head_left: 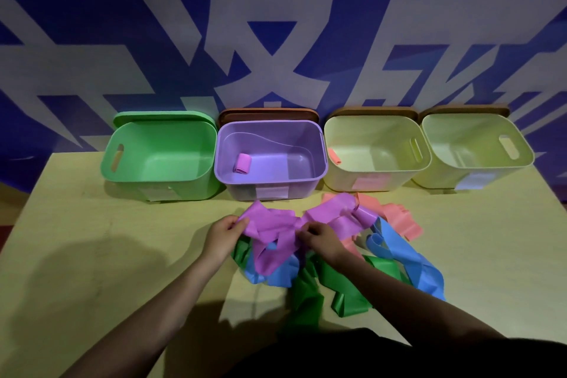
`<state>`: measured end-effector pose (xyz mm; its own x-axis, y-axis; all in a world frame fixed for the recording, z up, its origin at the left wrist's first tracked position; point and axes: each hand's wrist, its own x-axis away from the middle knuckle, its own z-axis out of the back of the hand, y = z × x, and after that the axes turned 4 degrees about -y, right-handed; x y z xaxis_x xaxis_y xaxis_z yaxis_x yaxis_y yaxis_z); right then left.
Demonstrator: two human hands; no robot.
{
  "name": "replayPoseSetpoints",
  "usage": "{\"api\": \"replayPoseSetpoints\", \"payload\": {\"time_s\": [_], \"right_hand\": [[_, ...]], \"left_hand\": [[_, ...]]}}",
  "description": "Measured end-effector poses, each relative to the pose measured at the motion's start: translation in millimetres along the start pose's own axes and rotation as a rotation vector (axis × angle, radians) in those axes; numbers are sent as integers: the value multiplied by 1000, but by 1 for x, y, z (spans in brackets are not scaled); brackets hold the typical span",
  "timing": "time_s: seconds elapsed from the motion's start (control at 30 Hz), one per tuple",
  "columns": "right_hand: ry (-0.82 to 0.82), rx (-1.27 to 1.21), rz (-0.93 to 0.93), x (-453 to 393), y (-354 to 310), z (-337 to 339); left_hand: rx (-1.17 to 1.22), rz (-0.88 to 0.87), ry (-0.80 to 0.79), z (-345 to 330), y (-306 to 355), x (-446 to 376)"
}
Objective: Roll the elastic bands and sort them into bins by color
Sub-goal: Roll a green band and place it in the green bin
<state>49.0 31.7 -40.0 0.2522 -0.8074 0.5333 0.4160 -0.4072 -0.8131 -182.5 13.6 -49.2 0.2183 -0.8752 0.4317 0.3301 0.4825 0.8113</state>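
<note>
Fingers (237, 224) of our left hand (222, 238) curl round one end of the purple band (270, 224), pinching its edge, while our right hand (322, 239) pinches the same band further along, near its bunched middle. Between the two hands the band lies stretched and creased, just above the worktop (92, 239); a loop of it droops toward us over the pile.

We take the purple bin (271, 186) as our landmark. The purple band sits just in front of it, near its front wall but not touching it. Inside the bin a small rolled purple band (242, 163) lies on the floor, toward the left side. To the left of the purple bin, beside it, stands the green bin (159, 178). To its right stands a pale yellow bin (377, 175) with a rolled pink band (334, 156) against its left inner wall, and further right a second pale yellow bin (478, 169).

In front of the purple bin and somewhat to the right lie loose pink bands (395, 218). Nearer to us than these lie blue bands (411, 261), partly under the purple one, and green bands (310, 288) closest to our body, all tangled together on the worktop. Behind the bins rises a blue wall (92, 24) with large pale shapes.
</note>
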Motion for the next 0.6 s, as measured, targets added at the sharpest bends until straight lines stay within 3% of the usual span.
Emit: {"api": "replayPoseSetpoints", "payload": {"time_s": [0.17, 0.27, 0.4, 0.53, 0.6], "right_hand": [[8, 13, -63, -3, 2, 15], [101, 227, -120, -4, 11, 17], [243, 246, -95, 13, 10, 5], [-196, 320, -35, 25, 11, -18], [-285, 474, 82, 21, 14, -29]], "left_hand": [[137, 51, -20, -1, 6, -4], [211, 100, -8, -6, 1, -5], [383, 173, 30, -10, -5, -3], [616, 179, 128, -11, 2, -2], [643, 154, 155, -9, 6, -2]]}}
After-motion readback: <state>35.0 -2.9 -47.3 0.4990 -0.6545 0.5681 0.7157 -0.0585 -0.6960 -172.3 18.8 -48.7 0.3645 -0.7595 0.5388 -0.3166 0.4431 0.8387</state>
